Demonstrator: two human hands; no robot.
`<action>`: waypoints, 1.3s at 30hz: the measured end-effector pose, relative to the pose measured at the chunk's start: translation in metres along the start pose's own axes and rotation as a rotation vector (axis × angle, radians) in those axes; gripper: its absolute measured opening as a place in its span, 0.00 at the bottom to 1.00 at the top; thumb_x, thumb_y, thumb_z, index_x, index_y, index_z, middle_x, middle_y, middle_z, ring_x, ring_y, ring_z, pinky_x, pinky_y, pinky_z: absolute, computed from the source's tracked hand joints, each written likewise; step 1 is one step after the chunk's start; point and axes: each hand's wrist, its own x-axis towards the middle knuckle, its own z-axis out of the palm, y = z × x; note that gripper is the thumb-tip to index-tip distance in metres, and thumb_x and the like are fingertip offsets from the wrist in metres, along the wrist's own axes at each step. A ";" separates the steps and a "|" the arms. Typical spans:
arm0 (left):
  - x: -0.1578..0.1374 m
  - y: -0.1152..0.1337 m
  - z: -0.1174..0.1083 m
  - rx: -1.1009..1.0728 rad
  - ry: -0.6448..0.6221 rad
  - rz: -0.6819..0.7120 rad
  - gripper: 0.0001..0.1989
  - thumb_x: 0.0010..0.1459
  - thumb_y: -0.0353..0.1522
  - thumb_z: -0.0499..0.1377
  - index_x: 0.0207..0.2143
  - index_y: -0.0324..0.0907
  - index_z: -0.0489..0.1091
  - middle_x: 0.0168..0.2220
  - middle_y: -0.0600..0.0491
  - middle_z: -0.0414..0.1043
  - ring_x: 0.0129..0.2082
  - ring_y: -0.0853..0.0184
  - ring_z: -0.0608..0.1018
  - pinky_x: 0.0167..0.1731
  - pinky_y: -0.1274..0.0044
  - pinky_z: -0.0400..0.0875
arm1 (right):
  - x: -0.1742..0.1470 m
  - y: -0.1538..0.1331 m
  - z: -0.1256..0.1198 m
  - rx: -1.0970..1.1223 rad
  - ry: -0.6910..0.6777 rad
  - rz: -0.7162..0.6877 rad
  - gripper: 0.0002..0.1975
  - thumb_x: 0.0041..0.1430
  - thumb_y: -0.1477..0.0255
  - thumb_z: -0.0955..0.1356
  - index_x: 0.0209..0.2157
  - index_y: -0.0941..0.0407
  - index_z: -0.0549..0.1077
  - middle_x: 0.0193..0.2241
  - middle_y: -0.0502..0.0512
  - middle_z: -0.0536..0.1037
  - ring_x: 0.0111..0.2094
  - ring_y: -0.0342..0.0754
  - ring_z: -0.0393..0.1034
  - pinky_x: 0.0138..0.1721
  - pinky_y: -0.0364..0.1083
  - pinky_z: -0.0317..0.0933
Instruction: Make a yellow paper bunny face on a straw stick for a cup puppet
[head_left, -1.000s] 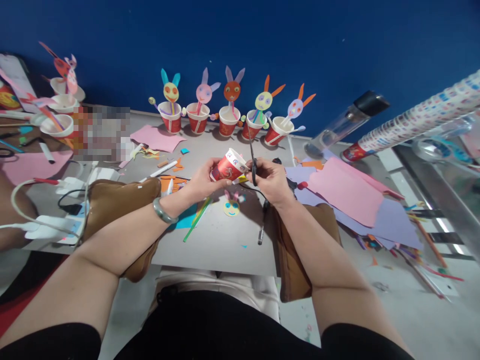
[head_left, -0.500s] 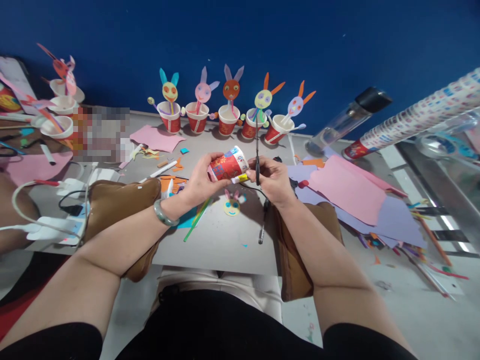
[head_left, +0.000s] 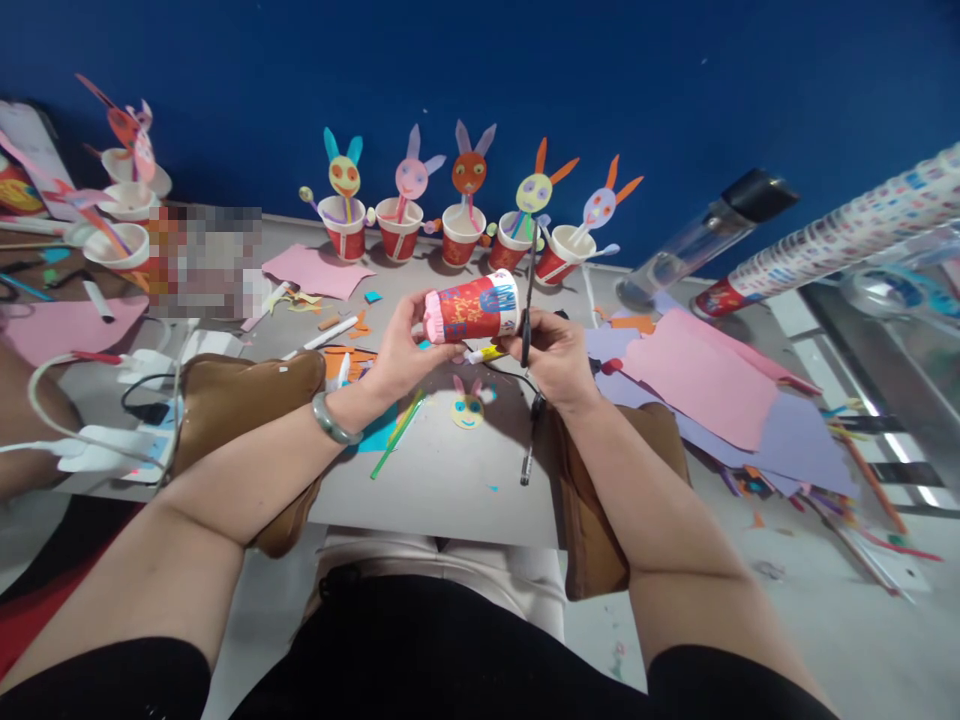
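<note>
My left hand grips a red paper cup held tilted on its side, rim toward the right. Pink material covers the cup's left end. In my right hand is a pair of scissors, blades pointing up just beside the cup's rim. A yellow and white pen-like stick shows under the cup near my right fingertips; whether they touch it I cannot tell. Below the hands lies a yellow paper rabbit face with pink ears. A green straw and a black pen flank it.
Several cups with paper rabbits line the blue wall. Pink paper and purple sheets lie right, near a long cup stack. Brown cushions rest under my forearms. A power strip with cables sits left.
My left hand has raised and turned the cup, bringing its pink-covered end into view. The scissors stay upright in my right hand. The whole view has shifted slightly.
</note>
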 end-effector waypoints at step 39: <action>0.007 0.046 0.001 -0.559 -0.007 -0.530 0.20 0.45 0.42 0.74 0.31 0.40 0.70 0.25 0.56 0.71 0.21 0.75 0.72 0.21 0.80 0.67 | 0.002 0.000 -0.007 -0.123 0.109 -0.068 0.11 0.49 0.69 0.77 0.27 0.54 0.72 0.28 0.47 0.75 0.24 0.40 0.69 0.24 0.42 0.70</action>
